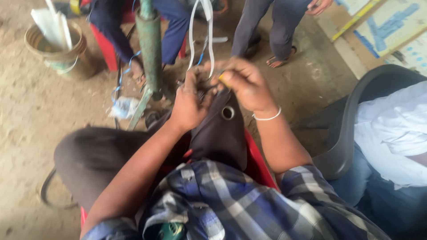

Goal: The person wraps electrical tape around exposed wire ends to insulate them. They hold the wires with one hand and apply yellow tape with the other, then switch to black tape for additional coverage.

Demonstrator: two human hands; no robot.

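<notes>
Both hands pinched on the top edge of a dark fabric piece with a metal eyelet (227,112), held over the lap: left hand (189,104) closed on the cloth, right hand (247,84) closed on it, maybe also a small yellowish bit, can't tell. White straps (209,31) hang loose, not through eyelet. No surface; dirt floor (31,115), bucket (55,49), green pipe (149,40), others' legs around

Single head-worn view, looking steeply down, close over lap; facing forward across dirt floor (35,115)

dark eyeleted fabric piece (220,129), draped upright
</notes>
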